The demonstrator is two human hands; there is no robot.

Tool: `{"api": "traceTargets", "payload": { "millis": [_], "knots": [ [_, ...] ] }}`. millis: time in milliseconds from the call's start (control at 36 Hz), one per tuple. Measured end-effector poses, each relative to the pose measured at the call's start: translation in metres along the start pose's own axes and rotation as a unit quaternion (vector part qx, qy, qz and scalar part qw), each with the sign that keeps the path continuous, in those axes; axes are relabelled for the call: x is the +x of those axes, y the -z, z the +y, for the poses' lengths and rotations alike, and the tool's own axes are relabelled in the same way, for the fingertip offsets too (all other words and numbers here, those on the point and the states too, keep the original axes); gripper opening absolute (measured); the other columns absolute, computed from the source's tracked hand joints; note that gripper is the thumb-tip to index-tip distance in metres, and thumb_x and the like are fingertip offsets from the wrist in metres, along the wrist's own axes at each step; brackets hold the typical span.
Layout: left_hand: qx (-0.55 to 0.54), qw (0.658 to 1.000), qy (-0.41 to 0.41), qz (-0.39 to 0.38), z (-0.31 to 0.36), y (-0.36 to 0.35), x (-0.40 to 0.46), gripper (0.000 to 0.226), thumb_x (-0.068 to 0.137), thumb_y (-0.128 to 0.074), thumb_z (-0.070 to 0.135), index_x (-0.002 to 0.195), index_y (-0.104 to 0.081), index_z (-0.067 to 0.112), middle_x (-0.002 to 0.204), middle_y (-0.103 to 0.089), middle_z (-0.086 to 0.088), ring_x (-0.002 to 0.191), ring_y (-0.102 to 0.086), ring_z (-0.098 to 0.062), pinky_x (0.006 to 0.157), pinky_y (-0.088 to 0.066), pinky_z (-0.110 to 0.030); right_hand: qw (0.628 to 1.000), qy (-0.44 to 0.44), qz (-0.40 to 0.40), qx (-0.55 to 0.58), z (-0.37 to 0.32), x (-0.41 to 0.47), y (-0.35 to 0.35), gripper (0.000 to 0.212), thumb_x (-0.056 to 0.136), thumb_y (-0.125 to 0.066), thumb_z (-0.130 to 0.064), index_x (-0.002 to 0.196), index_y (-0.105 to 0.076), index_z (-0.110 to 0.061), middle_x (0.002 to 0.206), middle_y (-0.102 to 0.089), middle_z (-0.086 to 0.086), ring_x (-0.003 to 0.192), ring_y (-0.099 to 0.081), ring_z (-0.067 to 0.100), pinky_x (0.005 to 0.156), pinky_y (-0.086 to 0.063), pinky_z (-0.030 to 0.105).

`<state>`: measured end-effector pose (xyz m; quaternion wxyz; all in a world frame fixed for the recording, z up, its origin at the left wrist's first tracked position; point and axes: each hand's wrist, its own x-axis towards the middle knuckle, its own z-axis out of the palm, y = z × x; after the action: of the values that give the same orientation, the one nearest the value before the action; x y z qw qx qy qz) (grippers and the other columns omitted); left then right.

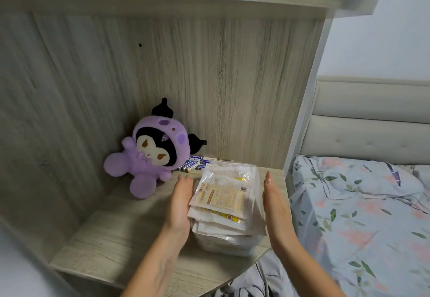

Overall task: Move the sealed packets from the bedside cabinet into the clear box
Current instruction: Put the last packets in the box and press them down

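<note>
Two flat, spread hands, left (180, 200) and right (274, 200), flank the stack of sealed packets (226, 200) on the bedside cabinet surface (111, 238). Press your grip inward low on the stack; slippery packets may slide.

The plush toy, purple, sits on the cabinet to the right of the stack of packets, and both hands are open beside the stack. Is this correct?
Not quite. The head view shows the plush toy to the left of the stack of packets, not the right. The rest holds: the left hand and the right hand are open, one on each side of the stack.
</note>
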<state>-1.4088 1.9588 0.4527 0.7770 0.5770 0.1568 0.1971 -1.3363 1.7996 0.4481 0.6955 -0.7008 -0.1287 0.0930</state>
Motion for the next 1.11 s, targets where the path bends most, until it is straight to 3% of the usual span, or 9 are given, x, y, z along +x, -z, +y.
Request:
{"api": "traceTargets", "payload": {
  "millis": [139,222,306,444,611,722,833,917,1111],
  "knots": [
    [0.013,0.998,0.032,-0.047,-0.001,-0.015,0.001,0.051,0.103,-0.020,0.034,0.085,-0.067,0.028,0.073,-0.073,0.016,0.068,-0.068,0.007,0.054,-0.050,-0.009,0.999,-0.040,0.019,0.025,-0.001,0.012,-0.020,0.071,0.090,-0.034,-0.065,0.147,-0.034,-0.021,0.152,-0.033,-0.007,0.140,-0.030,0.008,0.119,-0.017,0.033],
    [0.077,0.995,0.036,-0.043,0.001,-0.013,0.000,0.030,0.100,-0.030,0.044,0.117,-0.051,0.032,0.106,-0.063,0.027,0.096,-0.056,0.017,0.075,-0.044,0.001,0.999,-0.054,0.009,-0.003,0.001,0.011,-0.022,0.102,0.063,-0.030,-0.084,0.146,-0.036,-0.025,0.151,-0.036,-0.010,0.138,-0.032,0.006,0.118,-0.023,0.039],
    [0.127,0.990,0.043,-0.050,0.000,-0.012,0.003,0.096,0.072,-0.051,0.080,0.145,-0.037,0.020,0.150,-0.037,0.009,0.136,-0.034,-0.002,0.116,-0.028,-0.029,0.998,-0.025,-0.010,-0.058,-0.004,0.008,-0.024,0.070,0.093,-0.028,-0.062,0.151,-0.018,-0.023,0.156,-0.021,-0.009,0.143,-0.021,0.005,0.120,-0.011,0.031],
    [0.108,0.993,0.040,-0.039,0.003,-0.021,0.007,0.058,0.101,-0.036,0.036,0.150,-0.022,0.010,0.158,-0.017,0.002,0.145,-0.017,-0.007,0.121,-0.014,-0.035,0.986,0.023,-0.036,-0.159,-0.003,0.010,-0.027,0.060,0.101,-0.022,-0.042,0.152,-0.008,-0.013,0.156,-0.008,-0.009,0.145,-0.005,0.006,0.115,-0.001,0.020],
    [0.129,0.988,0.040,-0.078,0.009,-0.018,-0.004,0.061,0.099,-0.031,0.042,0.152,-0.015,0.016,0.159,-0.010,0.009,0.144,-0.010,-0.001,0.119,-0.010,-0.025,0.960,0.096,-0.027,-0.260,0.006,0.011,-0.025,0.039,0.091,-0.026,-0.058,0.104,-0.039,-0.023,0.101,-0.048,-0.010,0.095,-0.048,0.011,0.088,-0.043,0.039],
    [0.179,0.983,0.015,-0.028,0.013,-0.011,-0.008,0.065,0.094,-0.039,0.056,0.147,-0.007,0.036,0.147,-0.015,0.021,0.138,-0.015,0.003,0.105,-0.017,-0.010,0.962,0.067,-0.056,-0.257,-0.003,0.015,-0.019,0.055,0.099,-0.033,-0.042,0.148,-0.025,-0.018,0.155,-0.017,-0.008,0.147,-0.007,0.015,0.120,-0.007,0.037],
    [0.501,0.838,-0.207,-0.065,-0.004,0.009,-0.019,0.080,0.075,-0.039,0.074,0.140,0.004,0.055,0.156,0.019,0.017,0.142,0.026,-0.003,0.118,0.006,-0.028,0.942,0.169,-0.027,-0.290,-0.022,0.041,-0.010,0.041,0.096,-0.049,-0.038,0.136,-0.048,-0.027,0.154,-0.027,-0.001,0.147,-0.006,0.017,0.118,0.000,0.039],
    [0.622,0.736,-0.230,-0.137,-0.007,0.012,-0.023,0.054,0.076,-0.030,0.078,0.123,-0.002,0.077,0.151,0.026,0.026,0.137,0.036,-0.005,0.117,0.010,-0.031,0.897,0.213,-0.120,-0.368,-0.036,0.069,-0.013,0.041,0.091,-0.061,-0.028,0.132,-0.054,-0.027,0.140,-0.051,0.000,0.143,-0.027,0.021,0.118,-0.010,0.041],
    [0.635,0.726,-0.173,-0.200,0.002,0.017,-0.021,0.041,0.085,-0.028,0.070,0.117,-0.006,0.081,0.146,0.019,0.037,0.132,0.025,0.019,0.116,0.006,-0.015,0.799,0.230,-0.216,-0.511,-0.032,0.085,-0.024,0.030,0.088,-0.060,-0.040,0.111,-0.070,-0.023,0.104,-0.073,0.005,0.091,-0.068,0.022,0.082,-0.052,0.036]
  ]
}}
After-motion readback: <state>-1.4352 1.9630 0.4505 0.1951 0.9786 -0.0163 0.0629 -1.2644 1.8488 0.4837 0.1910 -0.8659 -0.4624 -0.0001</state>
